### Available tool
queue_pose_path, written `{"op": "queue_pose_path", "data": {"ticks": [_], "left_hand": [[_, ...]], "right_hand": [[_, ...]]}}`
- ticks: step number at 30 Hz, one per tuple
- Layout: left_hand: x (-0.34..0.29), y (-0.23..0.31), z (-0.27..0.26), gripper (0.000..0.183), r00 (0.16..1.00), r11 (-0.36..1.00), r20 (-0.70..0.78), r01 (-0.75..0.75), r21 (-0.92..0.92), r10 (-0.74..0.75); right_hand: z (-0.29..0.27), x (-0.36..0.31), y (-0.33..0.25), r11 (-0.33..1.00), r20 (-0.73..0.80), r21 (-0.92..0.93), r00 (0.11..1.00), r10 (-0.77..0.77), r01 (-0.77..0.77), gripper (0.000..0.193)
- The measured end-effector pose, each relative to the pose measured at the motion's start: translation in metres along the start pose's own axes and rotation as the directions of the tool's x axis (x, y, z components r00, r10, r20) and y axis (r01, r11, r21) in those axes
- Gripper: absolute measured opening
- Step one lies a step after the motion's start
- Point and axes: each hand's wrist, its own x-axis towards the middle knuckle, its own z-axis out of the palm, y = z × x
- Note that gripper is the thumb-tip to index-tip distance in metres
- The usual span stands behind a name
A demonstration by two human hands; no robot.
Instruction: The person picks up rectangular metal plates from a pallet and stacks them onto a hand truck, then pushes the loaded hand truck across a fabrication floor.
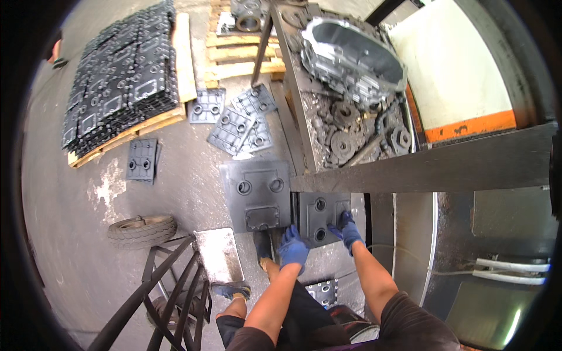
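Observation:
Both my hands wear blue gloves. My left hand [294, 248] is at the near edge, where two dark grey plates meet, its fingers stretched forward; whether they grip an edge is hard to see. My right hand [351, 233] rests on the right part of the smaller plate [335, 210], thumb and fingers spread apart. That plate has two round raised collars, one behind the other. To its left lies the larger plate [262, 172], with two round collars and a raised rectangular panel.
A metal bench [363, 178] with a large cast housing [354, 61] and greasy parts stands ahead right. Stacked black plates [117, 82] fill a pallet at far left; loose plates [231, 128] lie nearby. A wheeled metal frame [170, 281] with a tyre [142, 231] stands left.

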Motion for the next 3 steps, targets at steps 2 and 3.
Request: {"op": "queue_pose_path", "data": {"ticks": [2,3], "left_hand": [[-0.02,-0.018,-0.026,0.078,0.995,0.998,0.097,-0.018,-0.062,0.024],[-0.023,-0.017,-0.036,0.078,0.997,0.998,0.074,-0.014,-0.064,0.019]], "right_hand": [[-0.008,0.012,-0.01,0.849,0.265,-0.527,0.958,0.114,0.045,0.087],[-0.008,0.017,-0.019,0.848,0.268,-0.526,0.959,0.091,0.066,0.087]]}}
